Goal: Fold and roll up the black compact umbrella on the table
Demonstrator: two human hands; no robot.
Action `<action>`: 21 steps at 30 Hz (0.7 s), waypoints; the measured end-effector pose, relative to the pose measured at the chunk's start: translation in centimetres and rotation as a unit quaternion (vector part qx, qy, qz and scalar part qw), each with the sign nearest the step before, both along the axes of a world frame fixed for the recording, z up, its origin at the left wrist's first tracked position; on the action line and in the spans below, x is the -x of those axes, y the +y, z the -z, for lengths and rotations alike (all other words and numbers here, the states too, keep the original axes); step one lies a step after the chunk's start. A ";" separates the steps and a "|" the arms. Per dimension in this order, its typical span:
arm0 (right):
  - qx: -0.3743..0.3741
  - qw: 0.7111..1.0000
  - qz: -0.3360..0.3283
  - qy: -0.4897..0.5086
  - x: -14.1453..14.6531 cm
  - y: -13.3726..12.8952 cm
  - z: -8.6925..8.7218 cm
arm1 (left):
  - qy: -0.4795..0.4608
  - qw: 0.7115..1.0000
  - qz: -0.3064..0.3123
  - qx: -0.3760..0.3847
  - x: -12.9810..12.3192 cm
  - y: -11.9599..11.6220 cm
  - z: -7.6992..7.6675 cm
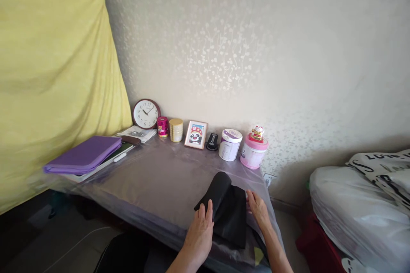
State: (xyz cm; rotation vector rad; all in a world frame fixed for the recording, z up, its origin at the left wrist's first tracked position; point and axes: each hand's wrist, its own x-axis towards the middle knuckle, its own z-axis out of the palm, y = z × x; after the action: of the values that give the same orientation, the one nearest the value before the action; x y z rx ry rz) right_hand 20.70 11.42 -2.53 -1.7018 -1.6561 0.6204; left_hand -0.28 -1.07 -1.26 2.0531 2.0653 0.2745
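Note:
A black cloth (230,213), partly folded over with a rounded bulge at its top, lies on the right front part of the covered table (153,179). My left hand (201,230) is closed on the cloth's left edge, fingers pointing up. At the right edge of the same cloth is my right hand (256,207), its thumb and fingers pinched together on the border. A dark strip and a small yellow patch show below the cloth near the table's front right corner.
Along the wall stand a clock (146,113), a pink can (162,127), a beige canister (176,130), a panda picture frame (196,135), a black device (212,141) and two white tubs (229,145). A purple folder (83,154) lies left. Plastic-covered bedding (358,209) is right.

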 end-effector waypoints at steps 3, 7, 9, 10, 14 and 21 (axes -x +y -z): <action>0.038 0.998 -0.004 0.051 1.1 -2.4 0.0 | -0.002 1.000 0.008 0.001 0.1 -0.2 -0.6; -0.009 1.000 0.016 0.023 2.4 -4.0 0.1 | -0.009 1.000 0.011 0.001 0.2 -0.3 -0.7; -0.035 0.999 0.028 0.007 2.6 -4.1 0.4 | -0.019 1.000 0.016 -0.008 0.4 -0.4 -0.5; -0.042 0.999 0.028 0.006 2.7 -4.1 0.4 | -0.026 0.999 0.021 -0.013 0.5 -0.4 -0.5; -0.060 0.997 -0.010 0.050 3.2 -3.9 -0.1 | -0.061 0.997 0.049 -0.006 1.1 -0.7 -0.3; -0.012 0.977 -0.074 0.200 6.1 -4.0 -3.3 | -0.066 0.997 0.040 0.025 1.3 -0.6 0.0</action>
State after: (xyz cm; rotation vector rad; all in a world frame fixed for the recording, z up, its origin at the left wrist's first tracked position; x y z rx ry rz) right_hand 14.58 7.47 0.79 -1.3342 -1.4973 0.9416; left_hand -1.62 -1.64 -1.24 2.0260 1.8887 0.3314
